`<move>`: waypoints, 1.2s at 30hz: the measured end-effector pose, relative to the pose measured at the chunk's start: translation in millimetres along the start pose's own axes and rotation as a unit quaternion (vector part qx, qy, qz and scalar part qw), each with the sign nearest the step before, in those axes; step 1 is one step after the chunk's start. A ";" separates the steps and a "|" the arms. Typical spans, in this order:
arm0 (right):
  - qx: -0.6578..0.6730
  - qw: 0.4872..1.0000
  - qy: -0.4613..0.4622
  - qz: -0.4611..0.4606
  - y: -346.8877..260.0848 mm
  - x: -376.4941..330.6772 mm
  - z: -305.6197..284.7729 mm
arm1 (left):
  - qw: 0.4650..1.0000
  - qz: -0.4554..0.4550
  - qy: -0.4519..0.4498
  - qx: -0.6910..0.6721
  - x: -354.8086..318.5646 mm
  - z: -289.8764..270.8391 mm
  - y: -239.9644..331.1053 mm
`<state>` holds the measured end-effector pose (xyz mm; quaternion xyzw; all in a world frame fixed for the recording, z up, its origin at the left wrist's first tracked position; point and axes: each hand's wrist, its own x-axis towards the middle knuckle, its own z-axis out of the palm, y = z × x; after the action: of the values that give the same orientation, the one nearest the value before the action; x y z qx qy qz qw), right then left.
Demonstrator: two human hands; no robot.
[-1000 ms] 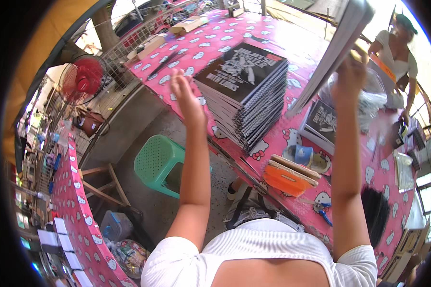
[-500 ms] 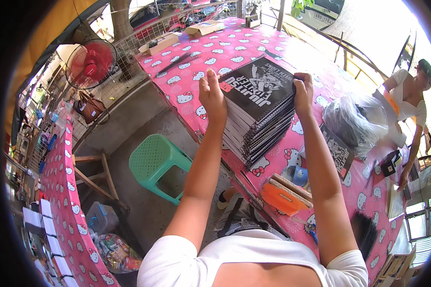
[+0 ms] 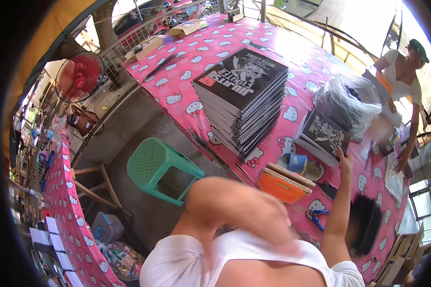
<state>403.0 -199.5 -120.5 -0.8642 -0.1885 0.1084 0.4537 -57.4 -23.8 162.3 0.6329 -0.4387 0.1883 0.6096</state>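
Note:
A tall stack of black-covered spiral-bound notebooks stands on the pink patterned table, its coils facing right; neither hand touches it. To its right lies a lower stack of matching notebooks. My right hand grips the near right corner of that lower stack, thumb over the top cover. Bent in front of my chest, my left hand is smeared by motion, so its fingers cannot be made out. Between me and the stacks sit an orange block with boards and a blue round object.
Blue-handled pliers and a bundle of black coils lie on the near right. A clear plastic bag sits beyond the lower stack, near another person. A green stool stands left of the table.
Both hands have let go of the tall stack, which now stands on the table. My right hand has moved right to the lower stack; my left has drawn back toward my chest.

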 end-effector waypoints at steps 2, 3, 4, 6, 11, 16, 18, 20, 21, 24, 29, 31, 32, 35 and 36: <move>-0.040 0.998 -0.016 -0.041 5.7 9.4 -5.8 | 0.980 -0.180 0.018 0.081 4.0 8.0 -32.8; -0.087 0.995 -0.009 -0.057 10.2 10.6 -21.9 | 0.957 -0.244 0.084 0.128 5.8 11.5 -62.2; -0.152 0.981 0.080 -0.093 -17.9 -9.9 -16.0 | 0.924 -0.253 0.181 0.221 -7.4 11.6 -85.5; -0.207 0.952 0.172 -0.149 -83.3 -68.0 -14.0 | 0.816 -0.248 0.321 0.411 -35.3 4.3 -128.0; 0.263 0.939 0.043 -0.219 -125.8 -178.4 -19.2 | 0.740 -0.212 0.527 0.361 -42.6 6.0 -176.1; 0.012 0.945 -0.063 -0.320 -103.8 -222.2 -15.3 | 0.817 -0.279 0.428 0.266 -46.2 8.0 -134.0; 0.070 0.936 -0.064 -0.339 -101.5 -233.9 -10.3 | 0.819 -0.300 0.409 0.267 -55.5 14.6 -131.2; 0.070 0.955 -0.113 -0.266 -69.9 -231.1 7.5 | 0.800 -0.318 0.381 0.337 -59.8 19.4 -133.0; 0.057 0.959 -0.122 -0.250 -56.2 -232.2 17.5 | 0.799 -0.309 0.369 0.360 -82.3 17.3 -143.7; 0.077 0.966 -0.178 -0.171 -62.0 -243.0 18.7 | 0.747 -0.279 0.561 0.223 -88.8 44.4 -155.4; 0.215 0.953 -0.100 -0.190 -73.6 -265.4 38.2 | 0.722 -0.323 0.513 0.333 -132.2 82.5 -201.4; 0.122 0.957 -0.090 -0.248 -62.0 -278.1 38.5 | 0.761 -0.333 0.512 0.220 -135.5 66.5 -199.7; 0.045 0.966 -0.132 -0.217 -62.6 -276.3 25.8 | 0.775 -0.336 0.509 0.163 -136.1 53.7 -192.7; -0.108 0.958 -0.081 -0.253 -49.9 -244.4 -28.6 | 0.758 -0.370 0.470 0.258 -130.2 44.8 -167.3; -0.129 0.972 0.001 -0.195 -21.6 -218.9 -47.7 | 0.749 -0.337 0.496 0.284 -124.0 46.6 -163.0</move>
<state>217.0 -316.6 -72.1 -0.8622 -0.3649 -0.0083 0.3513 -10.8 -48.0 -41.0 0.7012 0.2405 0.3735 0.5577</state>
